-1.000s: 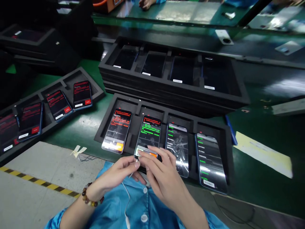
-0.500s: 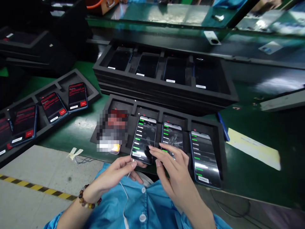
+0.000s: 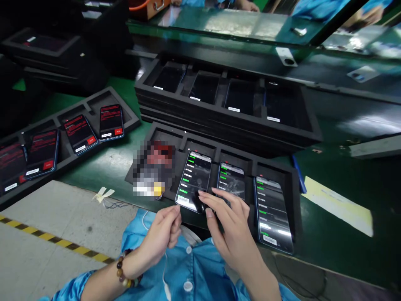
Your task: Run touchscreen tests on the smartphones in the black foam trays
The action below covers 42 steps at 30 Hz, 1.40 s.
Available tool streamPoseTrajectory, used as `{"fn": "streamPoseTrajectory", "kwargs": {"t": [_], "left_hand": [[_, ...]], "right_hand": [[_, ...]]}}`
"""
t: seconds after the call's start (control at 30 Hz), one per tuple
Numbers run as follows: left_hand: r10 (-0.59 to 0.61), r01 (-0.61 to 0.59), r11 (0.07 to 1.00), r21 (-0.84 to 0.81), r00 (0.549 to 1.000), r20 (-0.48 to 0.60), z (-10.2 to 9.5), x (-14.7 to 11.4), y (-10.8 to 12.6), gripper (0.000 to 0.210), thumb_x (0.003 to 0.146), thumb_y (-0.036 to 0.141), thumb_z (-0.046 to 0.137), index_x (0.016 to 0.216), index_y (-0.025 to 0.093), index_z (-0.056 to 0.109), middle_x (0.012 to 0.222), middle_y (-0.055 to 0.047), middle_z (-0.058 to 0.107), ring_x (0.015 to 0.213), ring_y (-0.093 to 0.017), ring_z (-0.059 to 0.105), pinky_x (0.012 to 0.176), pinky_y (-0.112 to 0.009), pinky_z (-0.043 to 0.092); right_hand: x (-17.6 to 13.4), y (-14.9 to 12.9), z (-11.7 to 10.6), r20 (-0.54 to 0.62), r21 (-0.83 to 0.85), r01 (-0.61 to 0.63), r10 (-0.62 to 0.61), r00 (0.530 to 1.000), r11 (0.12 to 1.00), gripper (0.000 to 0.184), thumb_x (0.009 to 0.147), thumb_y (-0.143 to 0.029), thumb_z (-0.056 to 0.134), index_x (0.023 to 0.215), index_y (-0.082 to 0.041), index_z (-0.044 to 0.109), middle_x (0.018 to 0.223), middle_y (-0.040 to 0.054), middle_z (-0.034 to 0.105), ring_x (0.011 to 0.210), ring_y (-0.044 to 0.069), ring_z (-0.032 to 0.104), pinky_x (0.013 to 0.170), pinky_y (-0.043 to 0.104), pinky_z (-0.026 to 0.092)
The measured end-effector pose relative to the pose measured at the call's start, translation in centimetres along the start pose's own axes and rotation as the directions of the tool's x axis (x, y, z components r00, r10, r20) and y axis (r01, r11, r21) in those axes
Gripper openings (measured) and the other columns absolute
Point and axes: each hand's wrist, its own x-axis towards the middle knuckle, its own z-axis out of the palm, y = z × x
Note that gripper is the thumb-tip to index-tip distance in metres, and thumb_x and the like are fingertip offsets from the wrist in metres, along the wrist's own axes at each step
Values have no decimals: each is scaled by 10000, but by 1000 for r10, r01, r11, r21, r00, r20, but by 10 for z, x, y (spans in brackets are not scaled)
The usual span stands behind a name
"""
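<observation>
My left hand (image 3: 166, 228) is closed at the lower left corner of a phone (image 3: 194, 179), pinching a white earphone cable (image 3: 166, 274) whose end the fingers hide. The cable hangs down over my blue jacket. My right hand (image 3: 227, 225) is open, fingers spread, with its fingertips at the lower right edge of that phone. The phone lies slightly tilted in a black foam tray (image 3: 130, 173), showing a list of green and white text. Beside it a second phone (image 3: 232, 179), partly behind my right hand, and a third phone (image 3: 274, 215) show similar lists.
A blurred-out phone (image 3: 158, 163) lies at the tray's left end. Stacked foam trays (image 3: 225, 119) with dark-screened phones stand behind. Phones with red text lie in another tray (image 3: 131, 119) at left. A blue pen (image 3: 299, 173) and yellowish paper (image 3: 340, 205) lie right.
My left hand has come off the phone's lower edge and curled closed beside its corner. My right hand stays over the phone's right edge. The whole view has shifted slightly.
</observation>
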Motion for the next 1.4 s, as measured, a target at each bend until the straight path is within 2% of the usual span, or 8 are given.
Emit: {"fn": "streamPoseTrajectory", "kwargs": {"t": [0.13,0.27,0.4,0.57,0.77,0.9,1.23,1.4], "left_hand": [[83,-81,996,27,993,-82,-21,-8,1,772,745,924,792,680,241,437,530,136,214,441,-47,130,392,-190,133],[273,-259,962,90,929,-250,-58,-22,22,694,756,843,860,834,199,612,573,136,247,475,-51,162,410,-157,164],[376,-309,918,248,877,-299,-79,-32,37,709,769,827,863,944,160,701,573,80,495,410,-46,323,379,-166,246],[426,-355,898,260,849,-313,-78,-28,33,743,803,834,822,1032,129,769,663,-10,693,410,-84,439,361,-207,428],[523,-458,852,255,776,-353,-76,-21,23,668,891,769,789,1047,119,810,822,-103,820,459,-103,545,409,-224,550],[552,-494,834,247,753,-359,-78,-21,20,600,925,710,792,1046,123,817,902,-147,849,591,-169,700,413,-218,572],[573,-548,813,196,694,-437,-74,-14,13,605,899,678,835,1109,111,802,966,-168,863,613,-193,739,407,-239,589],[515,-496,851,172,722,-462,-73,-13,19,720,805,782,858,1069,115,787,1000,-176,866,575,-184,733,414,-246,590]], "right_hand": [[18,-8,5,17,-1,5,-5,1000,1000,326,1135,-149,477,1415,-268,594,1417,41,745,1366,291,596,1120,493,381],[60,-9,13,67,-12,7,-6,998,1000,298,1177,-273,439,1416,-256,616,1426,71,734,1383,297,592,1146,499,384],[117,1,30,153,-34,4,1,988,999,402,1186,-393,392,1456,-216,633,1450,124,718,1406,327,584,1172,528,407],[159,9,56,310,-78,-5,29,950,997,436,1169,-405,412,1478,-194,636,1451,142,712,1405,340,579,1203,542,397],[168,12,61,360,-67,-62,83,929,996,454,1156,-430,412,1474,-209,649,1431,143,722,1351,350,596,1171,549,415],[172,14,58,376,-37,-111,116,919,993,466,1144,-460,413,1466,-228,658,1419,128,732,1353,354,602,1174,560,412],[178,22,55,426,16,-126,107,898,992,466,1132,-492,416,1457,-243,637,1479,109,710,1393,343,618,1225,573,403],[182,26,53,439,27,-106,84,895,994,458,1127,-485,412,1453,-249,630,1508,105,696,1394,342,633,1228,596,411]]}}
